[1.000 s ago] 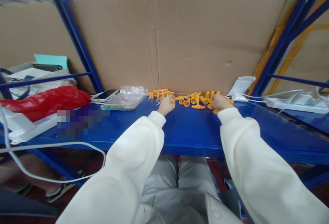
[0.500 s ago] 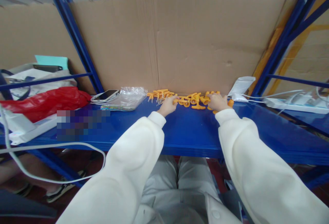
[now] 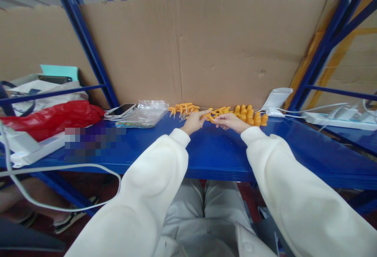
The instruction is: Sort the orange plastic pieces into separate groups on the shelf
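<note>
Small orange plastic parts lie along the back of the blue shelf point(image 3: 206, 151): T-shaped pieces point(image 3: 182, 108) at the left and a cluster of rounded caps point(image 3: 250, 115) at the right. My left hand point(image 3: 194, 120) and my right hand point(image 3: 230, 121) meet between the two groups. Both pinch the same small orange piece point(image 3: 210, 117), the left with a finger stretched over it. White sleeves cover both arms.
A phone point(image 3: 120, 109) and a clear plastic bag point(image 3: 144, 113) lie left of the parts. A red bag point(image 3: 50, 117) and white cable point(image 3: 59, 170) sit further left. A white pouch point(image 3: 277, 99) and power strip point(image 3: 338, 119) are at the right. Cardboard point(image 3: 206, 48) backs the shelf.
My right hand has left the caps and moved left to meet the left hand. The caps it covered now show. Both hands have closed on one orange piece.
</note>
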`<control>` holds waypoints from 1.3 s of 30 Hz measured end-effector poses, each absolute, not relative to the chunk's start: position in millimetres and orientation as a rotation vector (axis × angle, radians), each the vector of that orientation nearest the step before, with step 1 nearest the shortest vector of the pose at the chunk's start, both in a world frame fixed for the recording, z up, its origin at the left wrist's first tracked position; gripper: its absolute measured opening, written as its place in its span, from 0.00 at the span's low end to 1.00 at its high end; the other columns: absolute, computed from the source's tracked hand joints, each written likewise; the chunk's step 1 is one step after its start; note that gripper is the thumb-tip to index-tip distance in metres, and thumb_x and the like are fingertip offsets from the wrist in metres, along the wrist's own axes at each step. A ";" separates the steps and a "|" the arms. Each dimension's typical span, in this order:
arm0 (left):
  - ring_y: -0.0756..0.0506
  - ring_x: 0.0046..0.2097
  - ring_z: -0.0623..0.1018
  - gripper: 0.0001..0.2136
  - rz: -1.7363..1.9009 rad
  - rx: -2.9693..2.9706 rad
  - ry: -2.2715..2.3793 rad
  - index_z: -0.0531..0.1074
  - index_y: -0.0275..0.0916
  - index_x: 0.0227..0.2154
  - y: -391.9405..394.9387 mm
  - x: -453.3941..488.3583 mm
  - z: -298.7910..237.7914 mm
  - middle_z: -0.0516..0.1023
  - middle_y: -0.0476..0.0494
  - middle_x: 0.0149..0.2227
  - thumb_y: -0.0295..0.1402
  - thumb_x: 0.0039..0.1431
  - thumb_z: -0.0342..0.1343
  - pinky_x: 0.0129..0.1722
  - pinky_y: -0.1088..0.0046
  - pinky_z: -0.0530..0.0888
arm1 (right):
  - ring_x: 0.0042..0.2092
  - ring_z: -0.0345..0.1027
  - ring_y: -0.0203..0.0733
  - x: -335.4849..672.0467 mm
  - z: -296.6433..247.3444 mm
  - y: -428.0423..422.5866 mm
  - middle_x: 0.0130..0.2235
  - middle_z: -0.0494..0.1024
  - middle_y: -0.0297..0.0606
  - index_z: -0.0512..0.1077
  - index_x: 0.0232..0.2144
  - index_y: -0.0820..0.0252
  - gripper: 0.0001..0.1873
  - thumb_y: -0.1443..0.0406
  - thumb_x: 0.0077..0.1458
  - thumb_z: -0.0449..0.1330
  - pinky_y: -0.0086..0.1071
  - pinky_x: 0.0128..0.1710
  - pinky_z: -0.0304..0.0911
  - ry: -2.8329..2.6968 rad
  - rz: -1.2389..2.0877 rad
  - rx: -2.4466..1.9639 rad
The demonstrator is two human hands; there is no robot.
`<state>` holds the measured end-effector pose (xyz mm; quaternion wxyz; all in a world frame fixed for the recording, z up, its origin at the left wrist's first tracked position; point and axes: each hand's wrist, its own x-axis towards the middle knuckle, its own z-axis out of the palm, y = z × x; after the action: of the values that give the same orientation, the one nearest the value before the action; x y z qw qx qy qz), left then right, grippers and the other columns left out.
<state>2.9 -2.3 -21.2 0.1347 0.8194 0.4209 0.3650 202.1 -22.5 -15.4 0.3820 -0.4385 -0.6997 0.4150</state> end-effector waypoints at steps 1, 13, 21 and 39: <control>0.49 0.32 0.81 0.23 1.075 2.373 1.210 0.73 0.43 0.60 -3.1 3.5 -20.6 0.79 0.40 0.57 0.25 0.63 0.54 0.49 0.67 0.78 | 0.19 0.53 0.26 201.2 -14.7 -24.2 0.22 0.74 0.30 0.76 0.29 0.62 0.15 0.56 0.49 0.71 0.24 0.19 0.49 -1.756 1.146 -1.104; 0.46 0.36 0.80 0.06 1.079 2.492 1.025 0.79 0.37 0.35 -22.2 22.2 -16.9 0.82 0.45 0.33 0.33 0.60 0.60 0.42 0.71 0.76 | 0.19 0.58 0.27 198.2 -11.9 -18.1 0.20 0.69 0.28 0.68 0.23 0.60 0.14 0.67 0.57 0.68 0.21 0.20 0.60 -1.302 1.304 -0.999; 0.55 0.18 0.70 0.06 0.951 2.167 0.997 0.77 0.34 0.31 -26.3 31.1 -18.2 0.77 0.50 0.24 0.33 0.58 0.63 0.19 0.81 0.67 | 0.23 0.64 0.29 191.5 -15.3 -17.1 0.21 0.72 0.30 0.70 0.25 0.60 0.11 0.70 0.60 0.64 0.21 0.26 0.67 -1.203 1.330 -1.015; 0.54 0.23 0.75 0.07 1.285 1.290 1.200 0.74 0.33 0.31 44.9 29.8 8.9 0.77 0.46 0.22 0.22 0.64 0.54 0.34 0.78 0.79 | 0.49 0.77 0.46 222.5 -16.0 -3.7 0.48 0.82 0.48 0.76 0.44 0.60 0.13 0.72 0.61 0.54 0.44 0.53 0.72 -1.546 0.509 -1.508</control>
<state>29.8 44.9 8.9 0.4623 0.5245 0.4881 0.5225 222.5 -3.7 -16.0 0.4453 -0.6085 -0.6239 0.2054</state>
